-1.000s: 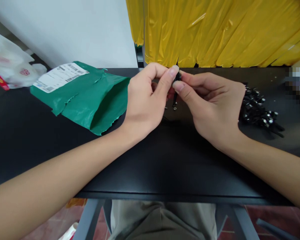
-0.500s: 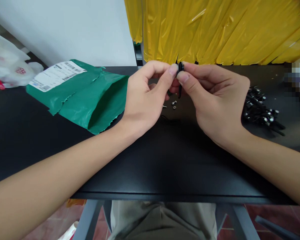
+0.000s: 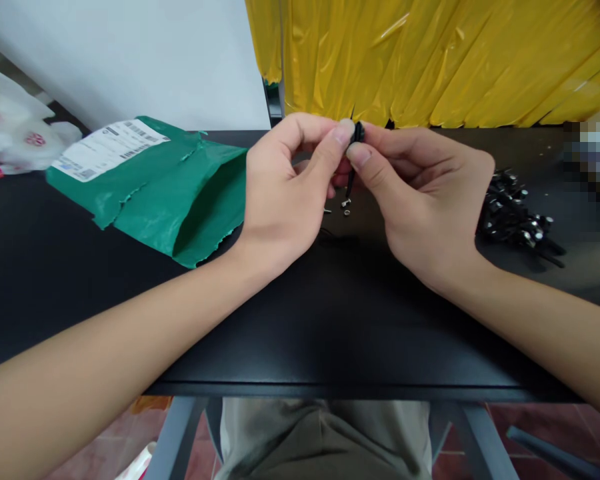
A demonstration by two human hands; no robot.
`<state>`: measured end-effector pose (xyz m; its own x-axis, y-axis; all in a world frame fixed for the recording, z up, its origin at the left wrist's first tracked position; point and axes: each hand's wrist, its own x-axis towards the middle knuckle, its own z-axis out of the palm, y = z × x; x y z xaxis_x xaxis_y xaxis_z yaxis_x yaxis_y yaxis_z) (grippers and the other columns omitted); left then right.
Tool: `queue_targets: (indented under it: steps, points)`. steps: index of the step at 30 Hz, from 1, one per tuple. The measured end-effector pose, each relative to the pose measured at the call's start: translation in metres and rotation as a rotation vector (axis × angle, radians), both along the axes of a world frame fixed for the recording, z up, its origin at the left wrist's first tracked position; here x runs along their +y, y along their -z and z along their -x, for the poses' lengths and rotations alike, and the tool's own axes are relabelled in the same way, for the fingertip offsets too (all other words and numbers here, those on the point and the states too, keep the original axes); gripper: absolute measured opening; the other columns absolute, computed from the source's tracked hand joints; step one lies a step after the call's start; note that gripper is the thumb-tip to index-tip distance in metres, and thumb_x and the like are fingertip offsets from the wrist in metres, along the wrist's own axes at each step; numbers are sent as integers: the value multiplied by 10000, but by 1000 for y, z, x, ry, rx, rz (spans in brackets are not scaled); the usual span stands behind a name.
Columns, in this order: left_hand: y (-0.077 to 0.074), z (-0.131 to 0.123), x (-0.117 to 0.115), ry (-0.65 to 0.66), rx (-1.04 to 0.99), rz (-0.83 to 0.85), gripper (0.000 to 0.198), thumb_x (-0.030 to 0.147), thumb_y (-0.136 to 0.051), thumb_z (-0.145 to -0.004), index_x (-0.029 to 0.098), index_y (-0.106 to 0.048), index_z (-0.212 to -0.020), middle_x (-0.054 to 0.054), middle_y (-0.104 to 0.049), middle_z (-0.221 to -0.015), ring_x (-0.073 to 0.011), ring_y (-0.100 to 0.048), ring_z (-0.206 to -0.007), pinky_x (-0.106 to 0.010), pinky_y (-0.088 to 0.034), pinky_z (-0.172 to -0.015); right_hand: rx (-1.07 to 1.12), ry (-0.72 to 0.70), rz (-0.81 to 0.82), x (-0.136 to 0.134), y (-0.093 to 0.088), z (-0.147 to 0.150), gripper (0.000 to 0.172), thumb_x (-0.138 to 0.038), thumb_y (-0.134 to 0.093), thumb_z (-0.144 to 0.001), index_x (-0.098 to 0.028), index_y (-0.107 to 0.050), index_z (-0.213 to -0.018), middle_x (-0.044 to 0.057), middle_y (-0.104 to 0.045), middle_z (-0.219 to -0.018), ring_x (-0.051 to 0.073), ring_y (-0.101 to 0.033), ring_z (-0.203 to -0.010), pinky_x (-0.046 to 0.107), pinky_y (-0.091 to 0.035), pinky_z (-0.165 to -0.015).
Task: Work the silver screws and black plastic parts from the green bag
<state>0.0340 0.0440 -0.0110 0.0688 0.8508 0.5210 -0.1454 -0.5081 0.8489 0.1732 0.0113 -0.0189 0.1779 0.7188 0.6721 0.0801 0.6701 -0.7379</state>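
Note:
Between the fingertips of both hands, above the black table (image 3: 290,320), is a small black part (image 3: 359,132) with a thin dark tail pointing down. My left hand (image 3: 297,180) pinches it from the left with thumb and forefinger. From the right, my right hand (image 3: 425,187) grips the same part with thumb and forefinger. Fingers cover most of it, so its exact kind cannot be made out. Just below the fingertips, tiny metal pieces (image 3: 347,204) lie on the table. Beside my right wrist is a pile of black parts with shiny metal ends (image 3: 517,217).
A torn-open green mailing bag (image 3: 150,193) with a white label lies left of my left hand. Farther left stands a white plastic bag (image 3: 25,127). Yellow plastic sheeting (image 3: 430,60) hangs behind the table, next to a white panel (image 3: 130,60). A pixelated patch covers the right edge.
The black part's tail has tilted, its lower end swinging left. Both hands keep their pinch on the part, and the whole view has shifted slightly.

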Motion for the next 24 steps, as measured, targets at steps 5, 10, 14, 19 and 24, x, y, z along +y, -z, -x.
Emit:
queue_targets:
  steps: [5,10,14,19,24]
  points:
    - [-1,1,-2,13,40,10,465,548,-814,-1005,285,-617,-676,-6,-633,-670,-168,-577,-646,-357,-461,-544,-3,-1,-19,-2,-1,3,359,-32,-796,-953,-374,-891,-1002,-67,-888,-995,207,-863,-889,345,-751,-865]
    - [3,3,3,111,-48,11,293,550,-925,-887,345,-729,-811,-12,-722,-779,-227,-681,-744,-418,-514,-589,0,64,3,-1,0,2,314,-76,-828,-947,-381,-890,-994,-74,-883,-966,216,-860,-884,359,-757,-866]
    - [8,3,12,109,-48,15,395,684,-955,-805,361,-726,-811,10,-653,-685,-201,-634,-683,-410,-522,-565,32,17,-26,2,3,0,226,-160,-881,-944,-376,-890,-1008,-64,-885,-980,215,-855,-890,364,-746,-873]
    - [3,3,9,68,7,-64,436,670,-966,-809,317,-717,-748,17,-587,-622,-172,-590,-604,-366,-490,-495,-15,28,-60,2,4,-1,348,-59,-819,-946,-390,-892,-1025,-78,-885,-990,206,-861,-888,337,-749,-860]
    - [-9,1,-6,-45,47,-71,386,231,-721,-1064,287,-641,-690,19,-605,-648,-144,-535,-560,-353,-504,-555,-69,35,-47,-1,2,-2,358,-87,-817,-943,-420,-896,-1049,-105,-884,-1034,208,-877,-938,306,-763,-884]
